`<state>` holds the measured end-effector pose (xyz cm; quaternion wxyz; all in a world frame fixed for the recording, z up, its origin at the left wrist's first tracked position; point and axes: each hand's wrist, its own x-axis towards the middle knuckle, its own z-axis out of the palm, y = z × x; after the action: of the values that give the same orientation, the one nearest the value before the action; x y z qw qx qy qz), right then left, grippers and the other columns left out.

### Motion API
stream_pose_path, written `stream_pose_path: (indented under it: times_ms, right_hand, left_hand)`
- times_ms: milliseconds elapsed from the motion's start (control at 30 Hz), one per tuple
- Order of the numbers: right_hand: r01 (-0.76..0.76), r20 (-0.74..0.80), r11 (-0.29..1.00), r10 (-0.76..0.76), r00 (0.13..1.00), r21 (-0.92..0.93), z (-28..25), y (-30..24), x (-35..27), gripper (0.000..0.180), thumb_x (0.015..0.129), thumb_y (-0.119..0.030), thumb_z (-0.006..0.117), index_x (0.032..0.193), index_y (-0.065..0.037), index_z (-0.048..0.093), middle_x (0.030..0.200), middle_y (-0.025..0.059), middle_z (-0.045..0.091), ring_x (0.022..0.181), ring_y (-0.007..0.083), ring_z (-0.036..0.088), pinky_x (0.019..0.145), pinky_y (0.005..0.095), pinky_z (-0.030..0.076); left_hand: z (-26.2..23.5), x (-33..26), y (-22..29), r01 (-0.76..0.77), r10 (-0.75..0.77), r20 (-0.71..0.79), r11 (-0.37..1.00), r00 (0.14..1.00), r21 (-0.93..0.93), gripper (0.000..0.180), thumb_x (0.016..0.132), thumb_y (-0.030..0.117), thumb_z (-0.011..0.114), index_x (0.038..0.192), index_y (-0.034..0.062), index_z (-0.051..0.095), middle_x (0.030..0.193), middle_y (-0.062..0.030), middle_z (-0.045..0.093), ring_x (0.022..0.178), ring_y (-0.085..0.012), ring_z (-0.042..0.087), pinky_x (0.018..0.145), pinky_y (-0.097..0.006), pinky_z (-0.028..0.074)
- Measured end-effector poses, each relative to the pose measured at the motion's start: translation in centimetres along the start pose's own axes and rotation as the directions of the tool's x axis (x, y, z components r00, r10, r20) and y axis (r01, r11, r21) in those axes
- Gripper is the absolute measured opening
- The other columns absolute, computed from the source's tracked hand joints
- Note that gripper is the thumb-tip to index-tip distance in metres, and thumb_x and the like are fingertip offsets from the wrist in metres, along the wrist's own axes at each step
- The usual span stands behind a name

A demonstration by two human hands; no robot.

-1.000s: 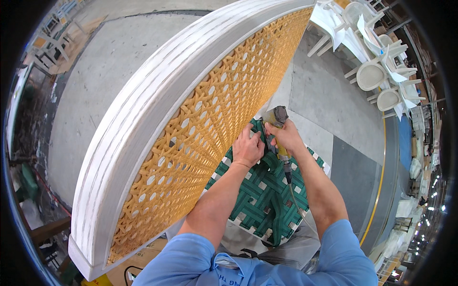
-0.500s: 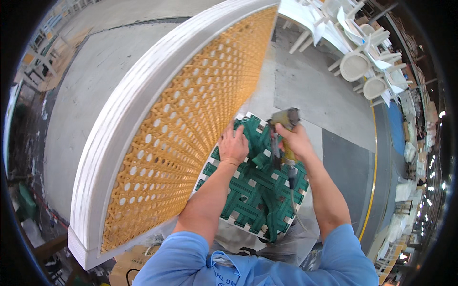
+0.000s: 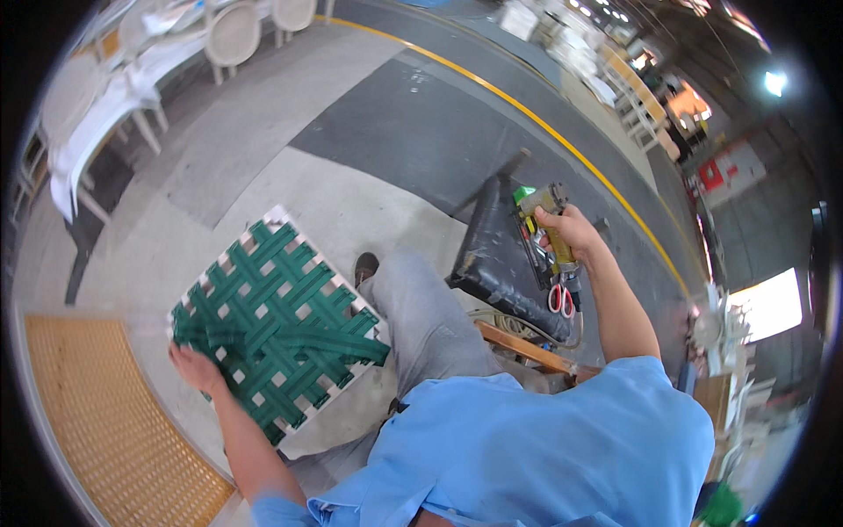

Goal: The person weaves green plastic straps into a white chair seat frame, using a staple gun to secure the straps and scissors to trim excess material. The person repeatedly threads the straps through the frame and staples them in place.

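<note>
My right hand (image 3: pixel 575 233) is wrapped round the grip of a yellowish air staple gun (image 3: pixel 558 255), with a hose at its lower end. The gun is over a worn black padded stool (image 3: pixel 492 259); whether it touches the top, I cannot tell. At the left corner of a white seat frame woven with green webbing (image 3: pixel 272 307), my left hand (image 3: pixel 198 367) grips the edge, its fingertips partly hidden. Loose green webbing ends (image 3: pixel 338 342) lie across the weave. Scissors (image 3: pixel 560 300) with red and white handles lie at the stool's edge, close to the gun.
A curved cane panel (image 3: pixel 118 422) stands at the lower left. A green item (image 3: pixel 524 193) lies on the stool, and a coiled hose (image 3: pixel 509 325) hangs beside it near a wooden bar (image 3: pixel 518 342). Pale chairs (image 3: pixel 233 35) stand at the far left.
The view has swung to the right. My right hand has carried the staple gun from above the webbing to the black stool. My left hand has shifted from the webbing to the seat's left corner.
</note>
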<state>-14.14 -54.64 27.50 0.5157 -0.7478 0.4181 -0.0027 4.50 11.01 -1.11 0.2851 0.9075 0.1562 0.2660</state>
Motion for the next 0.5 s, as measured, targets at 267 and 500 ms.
stream_pose_path:
  times_ms: [267, 500]
  right_hand:
    - [-0.348, 0.289, 0.890, 0.264, 0.920, 0.294, -0.4, 14.6, 7.2, 0.037, 0.092, -0.040, 0.071, 0.109, -0.008, 0.062, 0.088, 0.0066, 0.064, 0.064, 0.0214, 0.063, 0.055, 0.0371, 0.056]
    - [-0.250, 0.172, 0.964, 0.232, 0.958, 0.095, 0.4, 15.0, 11.2, 0.040, 0.092, -0.043, 0.070, 0.110, -0.007, 0.066, 0.090, 0.0090, 0.069, 0.081, 0.0248, 0.068, 0.071, 0.0397, 0.055]
  left_hand:
    - [-6.6, -19.9, 8.7, 0.594, -0.327, 0.517, 0.611, 0.791, -0.524, 0.027, 0.102, 0.024, 0.051, 0.090, 0.0039, 0.064, 0.084, -0.0104, 0.069, 0.076, -0.0168, 0.064, 0.068, -0.031, 0.050]
    - [-8.8, -25.2, 10.9, 0.943, -0.214, 0.969, -0.330, -0.122, 0.045, 0.073, 0.097, 0.045, 0.061, 0.149, 0.0069, 0.028, 0.145, -0.0244, 0.038, 0.129, -0.0455, 0.047, 0.104, -0.058, 0.044]
